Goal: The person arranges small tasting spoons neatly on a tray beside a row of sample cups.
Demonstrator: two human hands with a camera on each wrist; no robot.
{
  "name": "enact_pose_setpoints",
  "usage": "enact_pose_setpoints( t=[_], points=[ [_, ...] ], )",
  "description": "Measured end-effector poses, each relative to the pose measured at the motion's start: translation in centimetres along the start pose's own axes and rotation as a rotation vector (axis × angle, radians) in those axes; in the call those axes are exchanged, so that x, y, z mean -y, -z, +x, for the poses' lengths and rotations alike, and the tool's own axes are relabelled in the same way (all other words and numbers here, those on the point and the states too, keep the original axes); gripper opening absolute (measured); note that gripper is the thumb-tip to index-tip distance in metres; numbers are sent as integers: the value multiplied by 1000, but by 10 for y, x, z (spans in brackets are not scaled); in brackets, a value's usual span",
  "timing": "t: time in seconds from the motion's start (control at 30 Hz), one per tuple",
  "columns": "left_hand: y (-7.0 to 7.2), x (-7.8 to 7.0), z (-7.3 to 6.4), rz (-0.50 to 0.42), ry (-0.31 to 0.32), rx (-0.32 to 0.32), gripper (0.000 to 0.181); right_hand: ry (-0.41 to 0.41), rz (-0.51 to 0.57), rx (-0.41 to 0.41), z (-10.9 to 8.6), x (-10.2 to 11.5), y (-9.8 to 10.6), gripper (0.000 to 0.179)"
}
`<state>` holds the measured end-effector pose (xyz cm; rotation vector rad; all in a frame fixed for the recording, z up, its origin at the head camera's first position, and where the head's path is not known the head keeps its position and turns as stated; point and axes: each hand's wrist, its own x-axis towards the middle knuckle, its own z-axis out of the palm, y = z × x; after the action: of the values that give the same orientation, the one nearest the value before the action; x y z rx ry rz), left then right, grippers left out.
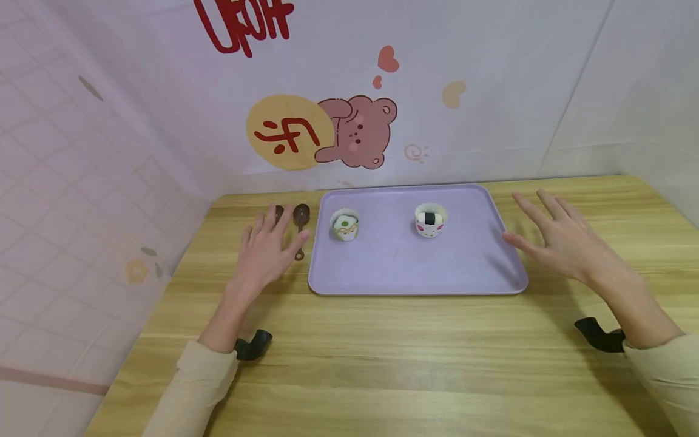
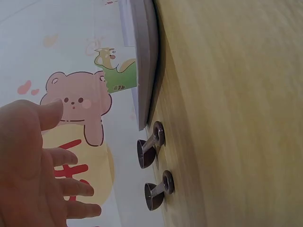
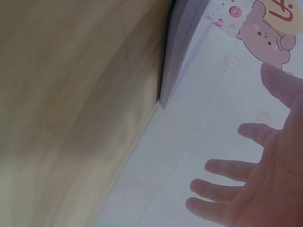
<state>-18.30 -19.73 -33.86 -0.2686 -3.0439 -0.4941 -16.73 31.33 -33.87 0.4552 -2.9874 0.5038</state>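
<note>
My left hand point(image 1: 266, 250) hovers with spread fingers over two dark brown spoons, left of a lilac tray point(image 1: 382, 273). One spoon point(image 1: 301, 213) shows nearly whole in the head view; the other spoon point(image 1: 279, 212) is mostly hidden behind the fingers. Both spoons stand out in the left wrist view, apart from the hand. Past the tray's right edge, my right hand point(image 1: 565, 240) is held in the air, fingers spread, holding nothing. On the tray stand a paper cup point(image 1: 346, 232) with a white and green filling and another paper cup point(image 1: 429, 229) with a white piece banded in black.
A wooden table point(image 1: 382, 364) carries everything. Behind it hangs a pale wall cloth point(image 1: 491, 121) printed with a bear and hearts; a light tiled-pattern wall point(image 1: 65, 243) borders the left side. Dark curved pieces point(image 1: 599, 335) stick out at both wrists.
</note>
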Motion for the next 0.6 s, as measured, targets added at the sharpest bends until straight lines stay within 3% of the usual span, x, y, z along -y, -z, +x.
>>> enact_pose_setpoints(
  t=[0.6],
  points=[
    [-1, 6, 8, -95, -21, -32, 75, -42, 38, 74, 12, 4, 3, 87]
  ],
)
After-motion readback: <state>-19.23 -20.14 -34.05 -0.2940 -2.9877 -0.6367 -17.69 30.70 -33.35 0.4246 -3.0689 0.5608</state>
